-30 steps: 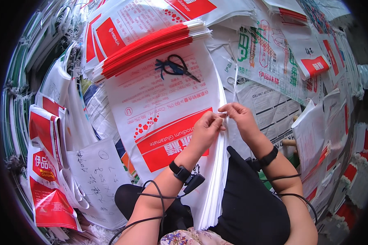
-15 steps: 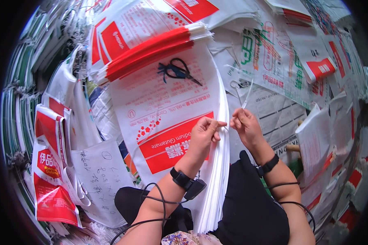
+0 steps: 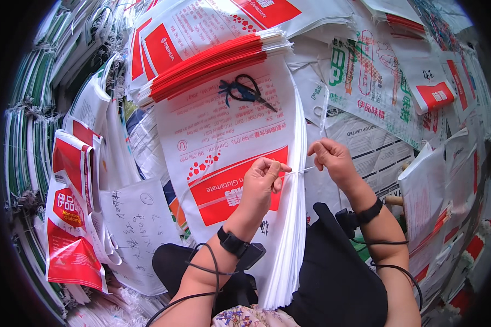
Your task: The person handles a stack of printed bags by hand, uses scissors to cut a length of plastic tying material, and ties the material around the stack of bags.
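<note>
A thick stack of white-and-red woven sacks (image 3: 229, 125) lies across my lap, its layered edges fanned along the right side. My left hand (image 3: 261, 182) is closed in a pinch over the stack, holding one end of a thin white string (image 3: 299, 171). Just right of the stack, my right hand (image 3: 334, 159) pinches the same string. The string runs taut between both hands over the stack's right edge, and a loose tail rises beyond my right fingers. Black-handled scissors (image 3: 246, 91) with blue strips tied to the handle rest on the upper part of the stack, apart from both hands.
Tall piles of folded sacks (image 3: 35, 136) stand at the left. A folded red-and-white sack (image 3: 71, 218) leans nearer me, beside a handwritten white sheet (image 3: 133, 234). More printed sacks (image 3: 376, 82) spread at far right. Cables (image 3: 218, 272) trail from both wrists.
My hands have moved apart, the right one to the right and the left one slightly left and down. The string between them is now drawn straight. The view has shifted slightly.
</note>
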`<state>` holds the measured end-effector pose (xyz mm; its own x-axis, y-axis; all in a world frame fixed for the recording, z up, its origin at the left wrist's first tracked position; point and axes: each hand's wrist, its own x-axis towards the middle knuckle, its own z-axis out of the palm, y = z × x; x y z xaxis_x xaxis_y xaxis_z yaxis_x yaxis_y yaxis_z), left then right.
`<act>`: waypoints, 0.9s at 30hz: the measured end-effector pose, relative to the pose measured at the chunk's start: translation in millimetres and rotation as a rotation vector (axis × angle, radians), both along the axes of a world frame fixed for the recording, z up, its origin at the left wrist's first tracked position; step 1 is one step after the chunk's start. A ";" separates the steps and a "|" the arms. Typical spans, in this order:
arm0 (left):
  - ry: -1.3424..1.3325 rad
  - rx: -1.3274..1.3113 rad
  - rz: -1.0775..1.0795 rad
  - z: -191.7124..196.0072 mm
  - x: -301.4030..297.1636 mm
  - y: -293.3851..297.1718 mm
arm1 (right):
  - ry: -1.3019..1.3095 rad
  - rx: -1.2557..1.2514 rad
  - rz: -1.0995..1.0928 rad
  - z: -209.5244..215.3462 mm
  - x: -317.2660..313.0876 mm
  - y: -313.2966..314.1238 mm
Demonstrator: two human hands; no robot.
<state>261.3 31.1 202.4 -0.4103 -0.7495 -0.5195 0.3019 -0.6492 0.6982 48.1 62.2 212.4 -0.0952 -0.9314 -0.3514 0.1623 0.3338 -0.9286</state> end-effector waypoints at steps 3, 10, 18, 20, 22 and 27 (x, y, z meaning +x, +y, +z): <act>0.006 0.016 0.013 -6.5 4.6 -2.2 | 0.028 0.009 0.014 -13.0 -1.5 6.1; -0.056 -0.058 -0.042 -4.9 -6.6 -8.5 | 0.380 -0.070 0.241 -13.0 2.9 7.8; -0.311 -0.554 -0.249 -1.8 -25.9 -23.4 | 0.106 0.058 0.395 -18.0 3.2 1.5; -0.348 -0.424 -0.314 2.6 -22.0 -19.2 | 0.130 0.118 0.377 -8.6 -0.7 0.3; -0.385 -0.294 -0.375 6.0 -20.1 -13.6 | 0.085 0.144 0.248 -0.4 -4.6 -1.6; -0.387 -0.272 -0.458 14.6 -28.1 -10.6 | 0.154 -0.026 0.232 -4.4 -3.0 -6.2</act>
<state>233.2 20.5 217.0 -0.5409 -0.6688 -0.5101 -0.2689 -0.4371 0.8582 45.1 56.0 207.9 0.0708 -0.9429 -0.3253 -0.0597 0.3216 -0.9450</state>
